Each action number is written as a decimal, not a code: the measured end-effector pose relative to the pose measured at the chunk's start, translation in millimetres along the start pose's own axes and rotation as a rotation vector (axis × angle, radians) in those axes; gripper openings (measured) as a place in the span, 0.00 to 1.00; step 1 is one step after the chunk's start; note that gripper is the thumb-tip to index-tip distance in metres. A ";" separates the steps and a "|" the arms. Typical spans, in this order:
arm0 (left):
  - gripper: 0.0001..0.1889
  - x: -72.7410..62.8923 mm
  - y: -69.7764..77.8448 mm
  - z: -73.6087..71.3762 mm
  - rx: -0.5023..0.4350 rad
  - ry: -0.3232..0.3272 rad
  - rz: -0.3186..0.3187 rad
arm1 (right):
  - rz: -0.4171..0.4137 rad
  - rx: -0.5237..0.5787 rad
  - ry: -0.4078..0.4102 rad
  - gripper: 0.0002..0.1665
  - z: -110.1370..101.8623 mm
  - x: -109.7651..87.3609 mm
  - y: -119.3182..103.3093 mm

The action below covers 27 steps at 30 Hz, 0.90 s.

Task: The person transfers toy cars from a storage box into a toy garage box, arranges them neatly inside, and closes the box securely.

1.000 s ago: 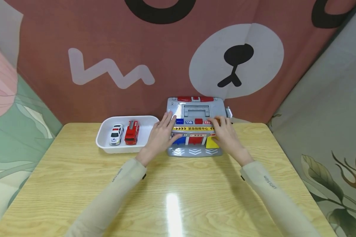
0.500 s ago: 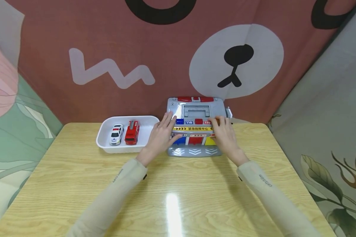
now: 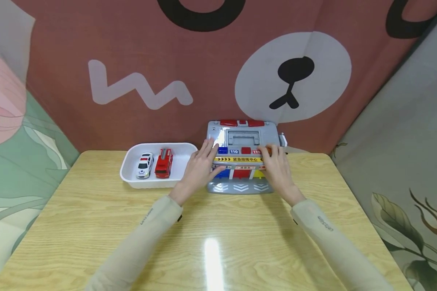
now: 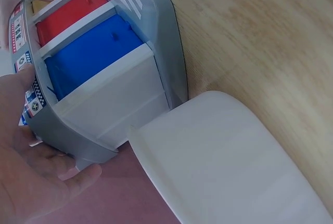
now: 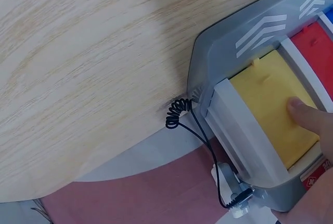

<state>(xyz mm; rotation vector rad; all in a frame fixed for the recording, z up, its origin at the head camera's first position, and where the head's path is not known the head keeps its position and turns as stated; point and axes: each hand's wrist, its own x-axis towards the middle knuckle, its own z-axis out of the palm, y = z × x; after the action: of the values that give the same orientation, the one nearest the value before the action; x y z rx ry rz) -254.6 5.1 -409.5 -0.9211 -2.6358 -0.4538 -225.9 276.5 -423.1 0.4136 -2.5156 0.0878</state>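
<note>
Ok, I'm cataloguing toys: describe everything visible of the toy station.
The toy station is grey, apparently plastic, upright on the wooden table. Its blue, red and yellow doors are shut behind a chevroned ramp; red bars and a recessed panel top it. The left hand touches its left end; the right hand grips its right.

Here's a white tray (image 3: 182, 161) on the wooden table (image 3: 247, 246), a white toy car (image 3: 144, 166) and a red fire engine (image 3: 164, 163) side by side inside! Behind, a reddish backdrop (image 3: 211, 68), probably cloth, shows a pale snout (image 3: 258, 85); leaves (image 3: 397, 218) decorate the right.
</note>
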 end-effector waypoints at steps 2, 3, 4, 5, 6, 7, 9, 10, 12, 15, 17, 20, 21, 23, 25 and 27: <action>0.40 0.1 0.4 0.0 -0.001 -0.003 -0.003 | -0.006 0.002 0.011 0.47 0.9 -0.6 1.0; 0.40 0.1 0.4 0.0 -0.001 -0.003 -0.003 | -0.009 0.003 0.016 0.47 1.5 -0.7 1.4; 0.40 0.2 0.5 0.0 -0.002 -0.002 -0.003 | -0.011 0.004 0.019 0.47 1.6 -0.8 1.8; 0.40 0.3 0.5 0.1 -0.001 0.000 -0.002 | -0.013 0.006 0.022 0.47 1.8 -0.9 2.1; 0.40 0.2 0.5 0.0 -0.002 0.002 -0.001 | -0.014 0.007 0.021 0.47 2.1 -0.8 2.3; 0.40 0.1 0.4 0.1 0.001 0.005 0.002 | -0.014 0.008 0.017 0.47 2.0 -0.8 2.3; 0.40 -0.3 0.4 0.0 0.000 0.006 0.003 | -0.014 0.009 0.009 0.47 1.7 -0.9 2.2; 0.40 -0.5 0.6 -0.2 -0.003 0.004 0.001 | -0.013 0.010 0.003 0.47 1.6 -1.1 2.2; 0.40 -1.0 0.9 -0.5 -0.006 -0.002 -0.004 | -0.012 0.013 -0.008 0.46 1.7 -1.5 2.3; 0.41 -1.6 1.1 -1.4 -0.017 -0.013 -0.017 | -0.017 0.018 -0.015 0.46 1.4 -1.3 2.1; 0.41 -1.8 1.0 -1.5 -0.016 -0.017 -0.021 | -0.022 0.025 -0.026 0.46 -0.3 -1.0 1.4; 0.40 -2.0 1.1 -1.7 -0.015 -0.015 -0.019 | -0.018 0.046 -0.075 0.46 -4.8 -0.1 0.9; 0.40 -2.0 1.1 -1.6 -0.015 -0.013 -0.016 | -0.012 0.059 -0.100 0.47 -7.2 0.3 0.6; 0.40 -2.0 1.2 -1.3 -0.018 -0.007 -0.012 | 0.000 0.084 -0.158 0.48 -12.5 1.2 0.9; 0.40 -1.8 1.1 -0.8 -0.023 -0.003 -0.009 | 0.009 0.123 -0.218 0.49 -18.1 2.2 2.0; 0.40 -1.7 0.8 0.0 -0.022 0.000 -0.009 | 0.016 0.184 -0.270 0.49 -24.1 3.2 3.6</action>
<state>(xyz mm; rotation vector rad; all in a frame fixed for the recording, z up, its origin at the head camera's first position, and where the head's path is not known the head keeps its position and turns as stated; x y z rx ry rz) -252.8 4.7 -409.9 -0.9158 -2.6410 -0.4863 -216.5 282.8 -401.2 0.5084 -2.7884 0.2889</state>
